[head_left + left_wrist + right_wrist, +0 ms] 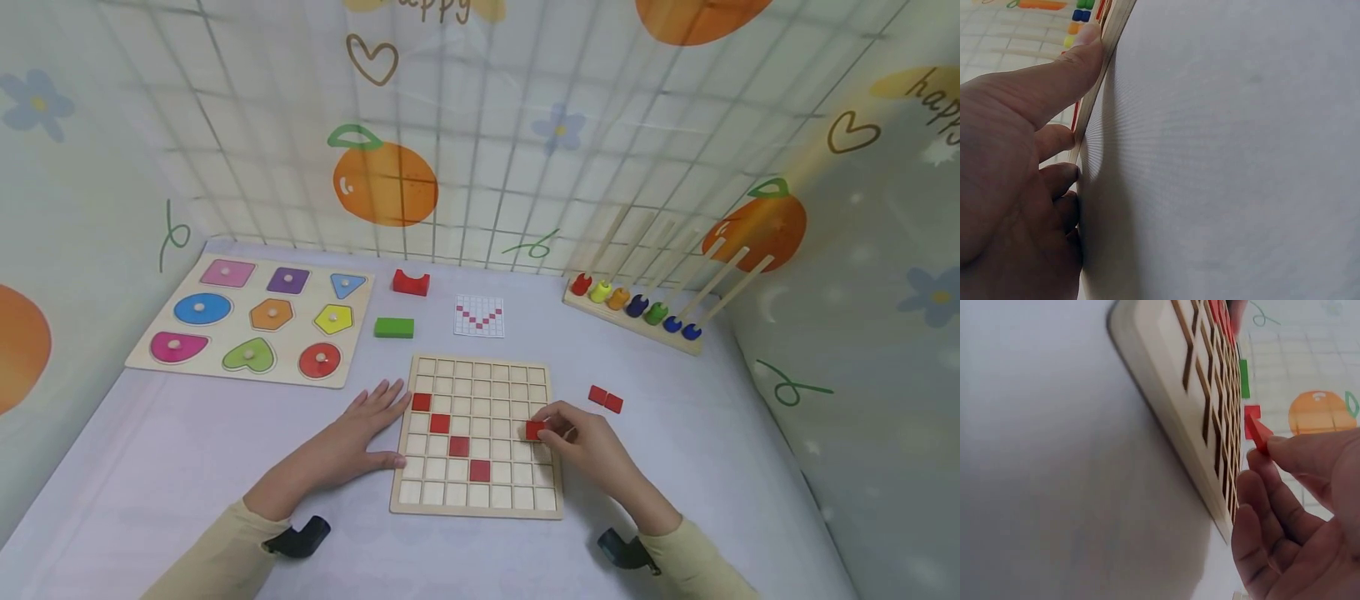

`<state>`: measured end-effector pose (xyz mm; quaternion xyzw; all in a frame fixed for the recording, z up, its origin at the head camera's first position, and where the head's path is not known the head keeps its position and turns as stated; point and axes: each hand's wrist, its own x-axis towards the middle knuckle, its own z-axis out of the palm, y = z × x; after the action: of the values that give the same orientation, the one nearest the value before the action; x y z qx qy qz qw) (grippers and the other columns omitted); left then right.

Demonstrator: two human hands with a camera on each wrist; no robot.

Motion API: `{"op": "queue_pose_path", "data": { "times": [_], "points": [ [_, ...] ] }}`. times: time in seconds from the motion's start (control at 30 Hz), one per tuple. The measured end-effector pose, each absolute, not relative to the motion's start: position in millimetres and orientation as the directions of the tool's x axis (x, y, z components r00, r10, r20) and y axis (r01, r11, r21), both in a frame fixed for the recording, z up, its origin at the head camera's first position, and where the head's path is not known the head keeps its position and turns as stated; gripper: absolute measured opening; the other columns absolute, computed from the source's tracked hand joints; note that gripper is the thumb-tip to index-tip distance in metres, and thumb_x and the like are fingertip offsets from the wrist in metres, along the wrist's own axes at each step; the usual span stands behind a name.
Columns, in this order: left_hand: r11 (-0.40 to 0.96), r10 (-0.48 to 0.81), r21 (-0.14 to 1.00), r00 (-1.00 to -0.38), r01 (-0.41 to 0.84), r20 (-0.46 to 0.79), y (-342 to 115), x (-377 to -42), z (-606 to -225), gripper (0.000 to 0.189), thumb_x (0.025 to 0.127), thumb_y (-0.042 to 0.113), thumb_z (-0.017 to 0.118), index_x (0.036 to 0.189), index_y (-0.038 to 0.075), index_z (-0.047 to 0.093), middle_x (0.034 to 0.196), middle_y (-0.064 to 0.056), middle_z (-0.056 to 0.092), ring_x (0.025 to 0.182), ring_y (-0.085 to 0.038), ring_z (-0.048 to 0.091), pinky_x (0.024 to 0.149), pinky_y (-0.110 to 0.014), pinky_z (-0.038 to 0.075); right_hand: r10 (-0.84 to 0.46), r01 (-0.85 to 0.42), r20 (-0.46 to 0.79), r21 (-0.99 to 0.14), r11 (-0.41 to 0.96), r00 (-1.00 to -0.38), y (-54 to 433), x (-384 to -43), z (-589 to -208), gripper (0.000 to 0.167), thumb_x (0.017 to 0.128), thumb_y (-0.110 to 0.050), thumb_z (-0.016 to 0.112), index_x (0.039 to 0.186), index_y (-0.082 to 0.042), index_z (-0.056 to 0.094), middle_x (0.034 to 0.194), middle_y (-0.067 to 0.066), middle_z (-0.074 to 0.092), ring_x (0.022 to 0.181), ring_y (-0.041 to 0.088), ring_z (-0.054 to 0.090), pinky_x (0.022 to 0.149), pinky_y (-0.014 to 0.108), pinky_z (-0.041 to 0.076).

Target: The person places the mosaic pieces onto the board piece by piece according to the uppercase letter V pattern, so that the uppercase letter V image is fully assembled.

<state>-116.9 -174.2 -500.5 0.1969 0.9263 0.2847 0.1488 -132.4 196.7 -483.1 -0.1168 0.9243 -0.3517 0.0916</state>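
Observation:
A wooden grid board [489,496] lies flat on the table. Red square tiles sit in several of its cells, stepping down from the left edge to a lower tile [479,471] near the middle. My right hand [585,433] pinches another red tile [535,431] between thumb and fingertips, over the board's right side; the right wrist view shows this tile [1259,431] tilted, above the grid. With fingers spread straight, my left hand [352,437] touches the board's left edge with thumb and fingertips. Two more red tiles [606,399] lie on the table right of the board.
Behind the board lies a small card [479,317] with a V of red squares. A green block [393,327] and a red notched block [411,282] are beside it. A shape puzzle [288,377] lies at left, a peg stand [633,321] at back right. Curtained mesh stands behind.

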Motion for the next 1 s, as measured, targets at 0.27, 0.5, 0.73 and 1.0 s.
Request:
{"op": "queue_pose_path", "data": {
  "times": [0.27, 0.5, 0.73, 1.0],
  "points": [
    [0.760, 0.447, 0.586, -0.880, 0.281, -0.158, -175, -118, -505, 0.096, 0.084, 0.044, 0.081, 0.161, 0.015, 0.031, 0.170, -0.008, 0.018, 0.157, -0.033, 0.007, 0.125, -0.055, 0.010, -0.357, -0.217, -0.060, -0.695, 0.685, -0.932, 180, -128, -485, 0.021, 0.091, -0.014, 0.078, 0.109, -0.024, 0.072, 0.086, -0.013, 0.066, 0.075, 0.008, 0.061, 0.070, 0.023, 0.056],
    [0.761, 0.447, 0.580, -0.882, 0.289, -0.147, -175, -117, -506, 0.096, 0.084, 0.044, 0.082, 0.161, 0.014, 0.032, 0.169, -0.009, 0.019, 0.157, -0.033, 0.008, 0.125, -0.056, 0.011, -0.417, -0.246, -0.073, -0.712, 0.657, -0.906, 169, -125, -488, 0.020, 0.093, -0.013, 0.075, 0.109, -0.025, 0.072, 0.086, -0.015, 0.064, 0.077, 0.008, 0.060, 0.072, 0.023, 0.055],
    [0.764, 0.447, 0.576, -0.882, 0.291, -0.147, -175, -117, -506, 0.096, 0.084, 0.045, 0.081, 0.161, 0.015, 0.032, 0.169, -0.009, 0.018, 0.157, -0.034, 0.008, 0.125, -0.056, 0.011, -0.447, -0.284, -0.055, -0.702, 0.653, -0.893, 165, -123, -491, 0.019, 0.093, -0.014, 0.076, 0.107, -0.026, 0.072, 0.087, -0.018, 0.066, 0.079, 0.006, 0.060, 0.074, 0.023, 0.055],
    [0.759, 0.451, 0.586, -0.878, 0.284, -0.159, -175, -118, -504, 0.096, 0.084, 0.044, 0.081, 0.161, 0.015, 0.031, 0.170, -0.009, 0.018, 0.157, -0.033, 0.007, 0.125, -0.056, 0.009, -0.457, -0.288, -0.047, -0.719, 0.632, -0.888, 160, -121, -490, 0.019, 0.092, -0.015, 0.078, 0.107, -0.025, 0.074, 0.091, -0.018, 0.067, 0.080, 0.006, 0.060, 0.073, 0.023, 0.055]
  ]
}}
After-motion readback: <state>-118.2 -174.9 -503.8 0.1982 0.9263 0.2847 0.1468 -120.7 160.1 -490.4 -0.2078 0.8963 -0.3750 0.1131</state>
